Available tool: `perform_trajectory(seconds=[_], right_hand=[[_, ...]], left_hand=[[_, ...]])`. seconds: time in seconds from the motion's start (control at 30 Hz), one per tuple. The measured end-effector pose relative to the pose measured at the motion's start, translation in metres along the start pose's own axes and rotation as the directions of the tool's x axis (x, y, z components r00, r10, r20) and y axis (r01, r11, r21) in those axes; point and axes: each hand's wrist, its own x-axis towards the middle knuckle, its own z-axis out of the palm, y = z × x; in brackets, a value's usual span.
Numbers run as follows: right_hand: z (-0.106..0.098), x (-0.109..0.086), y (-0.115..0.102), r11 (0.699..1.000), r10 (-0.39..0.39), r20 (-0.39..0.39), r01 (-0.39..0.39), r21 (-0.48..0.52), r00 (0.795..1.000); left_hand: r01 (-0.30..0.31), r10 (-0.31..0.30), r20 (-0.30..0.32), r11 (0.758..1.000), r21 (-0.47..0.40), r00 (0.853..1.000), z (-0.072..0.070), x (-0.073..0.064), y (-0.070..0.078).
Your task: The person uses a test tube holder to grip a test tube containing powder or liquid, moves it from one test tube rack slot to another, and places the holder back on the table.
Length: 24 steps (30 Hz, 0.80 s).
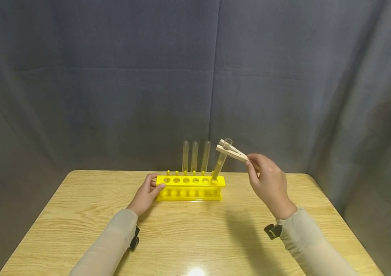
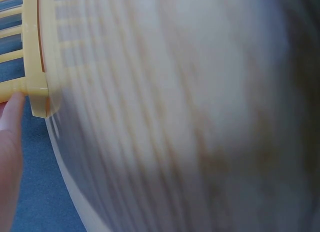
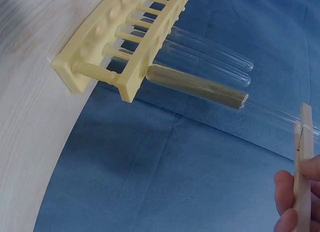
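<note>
Test tube (image 1: pixel 220 163) held tilted in a wooden clamp (image 1: pixel 238 155) at the yellow rack (image 1: pixel 188 184).
The test tube, part-filled with tan material (image 3: pixel 200 87), is gripped near its mouth by the wooden clamp, which is pinched by the right hand (image 1: pixel 269 184). Its rounded lower end is seen at the rack's rightmost hole; whether it is inserted cannot be told. The yellow rack, stood on the table (image 1: pixel 188 230), is grasped at its left end by the left hand (image 1: pixel 146 196). Three clear tubes (image 1: pixel 194 157), rounded ends up, are carried at the rack's back.

Both sleeves (image 1: pixel 107 242) are pale beige, apparently with black wrist straps (image 1: pixel 273 231).
</note>
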Motion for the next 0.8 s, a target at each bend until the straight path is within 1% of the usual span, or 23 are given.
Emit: perform_trajectory(seconds=[0.33,0.57,0.8], right_hand=[[0.002,-0.001,-0.007,1.0,-0.018,-0.027,0.019,0.02,0.999],[0.006,-0.001,-0.011,1.0,-0.022,-0.027,0.022,0.017,0.999],[0.009,-0.002,-0.013,0.999,-0.03,-0.025,0.03,0.014,0.999]], left_hand=[[0.008,-0.008,0.007,1.0,-0.016,1.0,-0.001,0.001,-0.001],[-0.005,0.005,0.004,1.0,-0.012,1.0,-0.001,0.0,-0.003],[0.002,-0.002,0.01,1.0,-0.014,1.0,-0.001,0.0,-0.002]])
